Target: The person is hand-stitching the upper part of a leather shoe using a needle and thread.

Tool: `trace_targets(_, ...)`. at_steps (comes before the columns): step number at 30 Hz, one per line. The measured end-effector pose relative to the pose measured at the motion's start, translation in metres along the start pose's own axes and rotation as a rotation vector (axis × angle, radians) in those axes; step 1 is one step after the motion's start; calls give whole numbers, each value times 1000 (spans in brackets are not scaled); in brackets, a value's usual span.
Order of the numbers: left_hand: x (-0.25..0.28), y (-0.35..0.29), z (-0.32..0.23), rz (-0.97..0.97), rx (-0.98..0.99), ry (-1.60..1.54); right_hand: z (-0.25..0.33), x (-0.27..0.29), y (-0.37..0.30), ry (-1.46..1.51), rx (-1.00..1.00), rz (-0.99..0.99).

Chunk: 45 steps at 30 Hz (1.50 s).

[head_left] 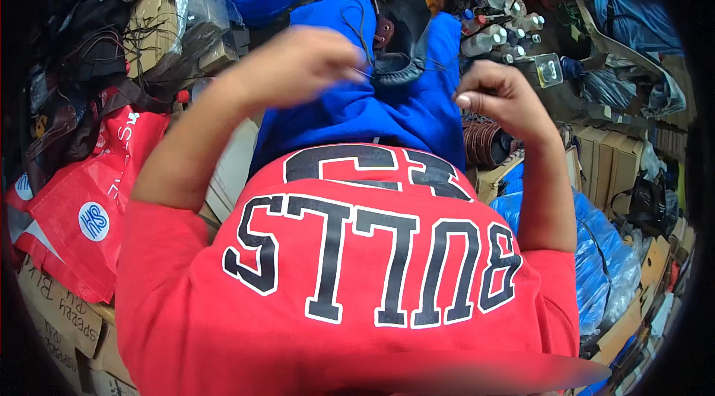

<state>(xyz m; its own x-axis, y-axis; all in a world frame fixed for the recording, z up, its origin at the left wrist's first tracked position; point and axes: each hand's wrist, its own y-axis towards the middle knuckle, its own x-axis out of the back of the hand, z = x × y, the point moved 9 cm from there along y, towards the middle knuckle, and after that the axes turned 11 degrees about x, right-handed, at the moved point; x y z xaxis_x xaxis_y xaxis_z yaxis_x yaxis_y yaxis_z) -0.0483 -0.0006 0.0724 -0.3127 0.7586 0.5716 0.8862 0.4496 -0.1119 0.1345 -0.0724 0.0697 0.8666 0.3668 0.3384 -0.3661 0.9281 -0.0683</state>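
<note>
At twelve o'clock I have the dark shoe (398, 72) on the blue cloth (313, 109) across the lap. The left hand (320, 57) is blurred at eleven o'clock, just beside it, fingers bent; I can't tell how closed they are or whether they hold anything. At two o'clock the right hand (495, 94) curls, thumb near the fingers; I can't make out its grip either. The brown coils (484, 144) crowd close below that hand. I see a red bag (93, 187) at nine o'clock, a cardboard box (63, 314) at eight, and a blue plastic bag (588, 247) at four. Clear bottles (480, 42) pile up towards one o'clock, their contents too small to tell
</note>
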Motion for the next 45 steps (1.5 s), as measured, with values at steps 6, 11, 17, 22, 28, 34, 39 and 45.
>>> trace_targets(6, 229, -145, 133, -786, 697, 518, -144, 113, -190, -621, -410, -331)
trace_targets(11, 291, -198, 136, -920, 986, 1075, -190, 161, -370, -871, -1108, -396)
trace_targets(17, 58, 21, 29, -421, 12, 403, -121, 70, -118, -162, -394, -448)
trace_targets(22, -36, 104, 7, -22, -25, 197, -41, 32, 10, -393, -3, -291)
trace_targets(28, -52, 118, 24, 215, 46, 48, -69, 21, 24, -229, 23, -207)
trace_targets(34, -60, 118, 35, 312, 79, -162, -66, 9, 18, -154, 142, -328)
trace_targets(39, -66, 116, 34, 375, 63, -91, -56, -2, 5, -201, 172, -395)
trace_targets(45, -67, 112, 28, 420, 55, 25, -44, -4, 3, -378, 172, -388)
